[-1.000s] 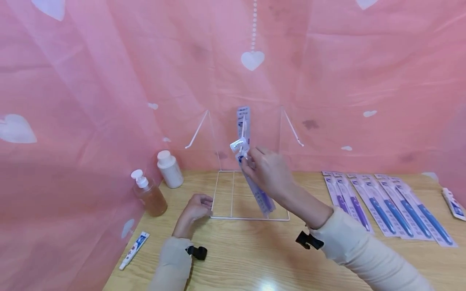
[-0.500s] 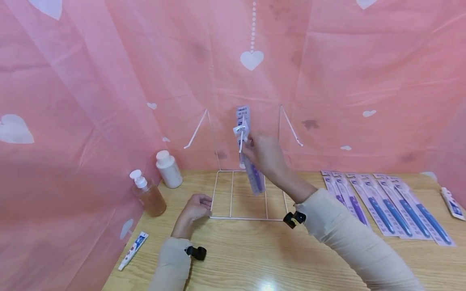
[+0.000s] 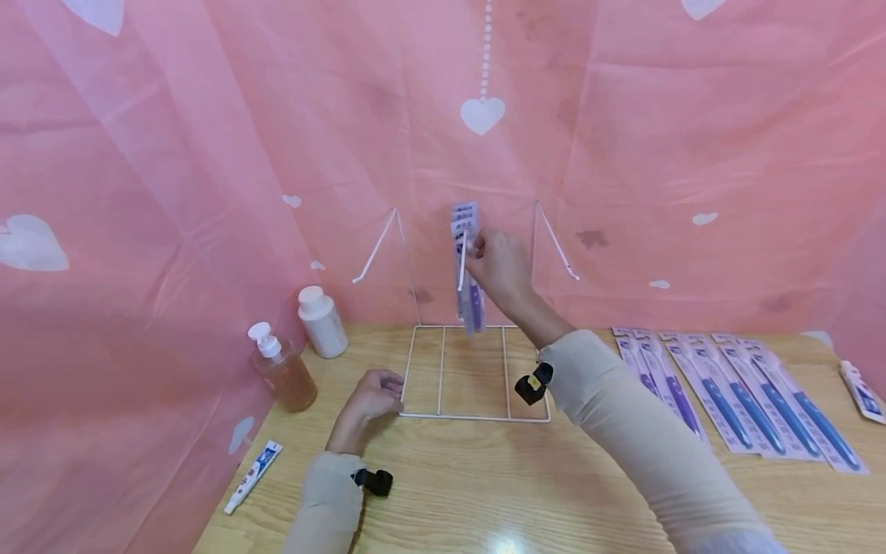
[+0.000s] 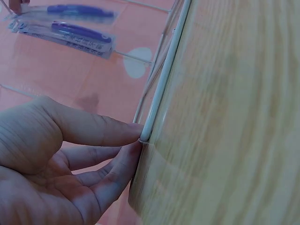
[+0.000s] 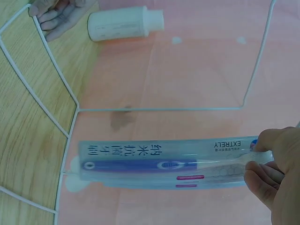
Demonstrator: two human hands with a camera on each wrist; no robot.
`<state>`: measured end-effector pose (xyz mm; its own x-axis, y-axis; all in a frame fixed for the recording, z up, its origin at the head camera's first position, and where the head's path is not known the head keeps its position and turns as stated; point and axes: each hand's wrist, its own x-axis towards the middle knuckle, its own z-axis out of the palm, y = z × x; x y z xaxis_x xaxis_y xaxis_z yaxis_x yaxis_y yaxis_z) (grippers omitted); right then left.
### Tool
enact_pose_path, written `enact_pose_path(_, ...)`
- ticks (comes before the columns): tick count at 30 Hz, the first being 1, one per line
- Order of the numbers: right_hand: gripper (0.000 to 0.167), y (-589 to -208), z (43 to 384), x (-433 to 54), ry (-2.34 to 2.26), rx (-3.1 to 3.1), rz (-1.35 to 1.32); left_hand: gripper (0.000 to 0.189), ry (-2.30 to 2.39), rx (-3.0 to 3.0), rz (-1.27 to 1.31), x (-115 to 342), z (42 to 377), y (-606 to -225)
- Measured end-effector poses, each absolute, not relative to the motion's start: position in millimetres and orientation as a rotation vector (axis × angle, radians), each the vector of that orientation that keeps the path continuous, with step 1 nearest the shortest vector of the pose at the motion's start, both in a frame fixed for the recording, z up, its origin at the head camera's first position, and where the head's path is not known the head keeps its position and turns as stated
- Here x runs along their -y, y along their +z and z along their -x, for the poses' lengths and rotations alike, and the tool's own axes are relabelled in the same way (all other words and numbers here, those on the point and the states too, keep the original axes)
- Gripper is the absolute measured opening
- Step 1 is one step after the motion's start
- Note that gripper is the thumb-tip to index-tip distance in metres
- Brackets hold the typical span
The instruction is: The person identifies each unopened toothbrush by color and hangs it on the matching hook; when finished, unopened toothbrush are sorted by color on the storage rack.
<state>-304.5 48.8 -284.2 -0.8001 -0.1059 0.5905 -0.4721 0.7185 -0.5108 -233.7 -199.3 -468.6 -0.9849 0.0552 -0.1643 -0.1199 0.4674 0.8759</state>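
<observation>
A white wire display rack (image 3: 475, 418) stands on the wooden table, with three prongs sticking out toward me. My left hand (image 3: 374, 396) pinches the rack's front left corner between thumb and fingers, as the left wrist view shows. My right hand (image 3: 508, 269) grips a packaged toothbrush (image 5: 136, 164) with a purple handle near its upper end. The pack's top card is on the middle prong (image 3: 461, 269), in front of other toothbrush packs hanging there. The left prong (image 3: 374, 248) and right prong (image 3: 557, 244) are bare.
Several packaged toothbrushes (image 3: 741, 396) lie in a row at the right. A toothpaste tube (image 3: 861, 391) is at the far right, another small tube (image 3: 254, 477) at the left. A pump bottle (image 3: 287, 377) and a white bottle (image 3: 323, 322) stand by the pink cloth (image 3: 208, 231).
My right hand has moved up and back, sliding the toothbrush pack along the middle prong toward the other packs. The pack has swung to hang nearly straight. My left hand has stayed put.
</observation>
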Motion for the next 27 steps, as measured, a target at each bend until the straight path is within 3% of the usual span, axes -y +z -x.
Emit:
enact_pose_path(16,0.016,-284.6,321.0,-50.8,1.028,2.424,-0.313,0.048,1.546,-2.530,0.072,190.1,237.7,-469.6)
enact_pose_path(27,0.038,-300.0,307.6,-72.9,0.971,2.514,-0.329,0.046,1.537,-2.546,0.069,190.9,235.2,-469.2)
